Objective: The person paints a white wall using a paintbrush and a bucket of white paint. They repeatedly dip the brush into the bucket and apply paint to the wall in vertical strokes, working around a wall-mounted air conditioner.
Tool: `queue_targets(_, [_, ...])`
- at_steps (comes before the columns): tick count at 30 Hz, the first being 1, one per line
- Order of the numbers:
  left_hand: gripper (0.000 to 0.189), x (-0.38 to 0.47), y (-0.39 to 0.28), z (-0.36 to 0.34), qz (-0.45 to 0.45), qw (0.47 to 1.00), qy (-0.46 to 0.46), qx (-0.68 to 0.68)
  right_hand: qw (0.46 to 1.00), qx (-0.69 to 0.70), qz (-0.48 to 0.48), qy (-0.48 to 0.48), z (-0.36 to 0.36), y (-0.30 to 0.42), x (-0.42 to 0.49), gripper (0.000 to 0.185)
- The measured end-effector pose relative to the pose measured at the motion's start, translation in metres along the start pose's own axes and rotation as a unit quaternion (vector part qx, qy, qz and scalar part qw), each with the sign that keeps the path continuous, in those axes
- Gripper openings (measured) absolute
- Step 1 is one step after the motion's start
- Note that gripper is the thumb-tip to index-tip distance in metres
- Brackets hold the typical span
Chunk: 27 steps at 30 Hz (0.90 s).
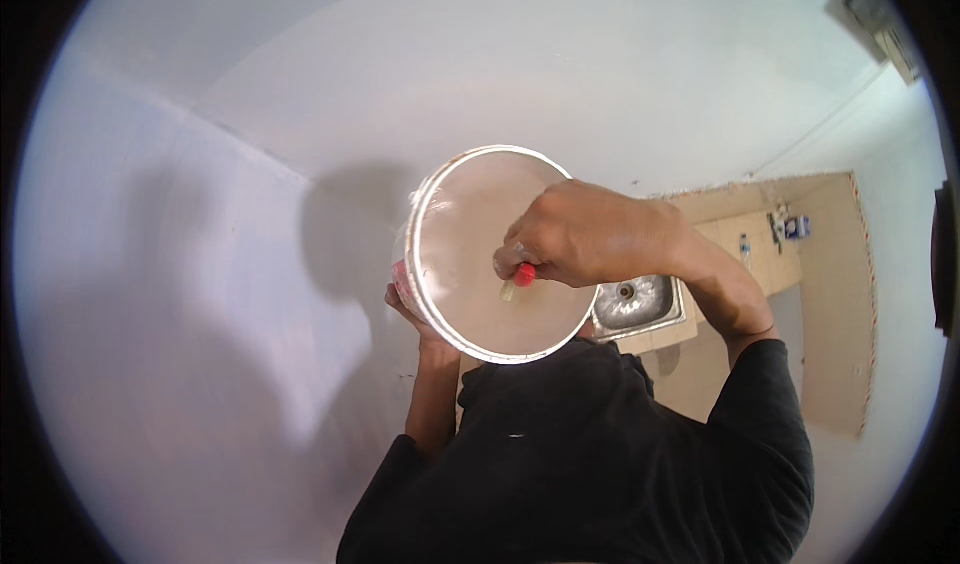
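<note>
A round white plastic bucket point(429, 294) is tilted in front of my chest, its open mouth facing up towards me. Against its outer left side, my left hand point(414, 315) supports it; most of those fingers are hidden behind the bucket. My right hand point(566, 237) reaches over the rim into the mouth, fingers closed around a tool with a rounded red end point(525, 275). A pale part shows beside the red end, but the rest of the tool is covered by the hand. Whitish smears mark the right fingers. The bucket's inside looks pale beige; how full it is cannot be told.
Down to the right, a stainless steel sink point(637, 305) is set in a tiled counter point(739, 234). A small bottle point(745, 249) and a blue-and-white packet point(797, 226) stand there. Pale walls point(480, 61) meet in a corner to the left, with shadows on them.
</note>
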<state>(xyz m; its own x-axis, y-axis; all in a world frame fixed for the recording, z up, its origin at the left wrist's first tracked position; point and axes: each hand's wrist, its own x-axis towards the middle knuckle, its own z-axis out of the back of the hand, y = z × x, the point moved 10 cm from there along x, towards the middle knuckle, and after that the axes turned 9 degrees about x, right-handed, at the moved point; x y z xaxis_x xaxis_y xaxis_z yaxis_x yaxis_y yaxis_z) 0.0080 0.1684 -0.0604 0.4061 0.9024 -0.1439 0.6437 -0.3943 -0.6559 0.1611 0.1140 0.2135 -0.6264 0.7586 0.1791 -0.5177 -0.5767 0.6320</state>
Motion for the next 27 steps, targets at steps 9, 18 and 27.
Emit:
queue_targets(9, [0.094, -0.013, 0.002, -0.02, 0.0, 0.999, 0.033, 0.031, 0.968, -0.069, -0.13, -0.201, 0.043, -0.009, -0.017, 0.013])
queue_targets(18, [0.094, -0.01, 0.006, -0.031, 0.005, 0.996, 0.068, 0.049, 0.974, -0.055, 0.01, -0.217, 0.051, 0.022, -0.039, 0.01])
queue_targets(27, [0.094, 0.02, 0.013, -0.062, 0.018, 0.993, 0.104, 0.053, 0.975, -0.005, -0.059, -0.213, 0.042, -0.016, -0.033, 0.011])
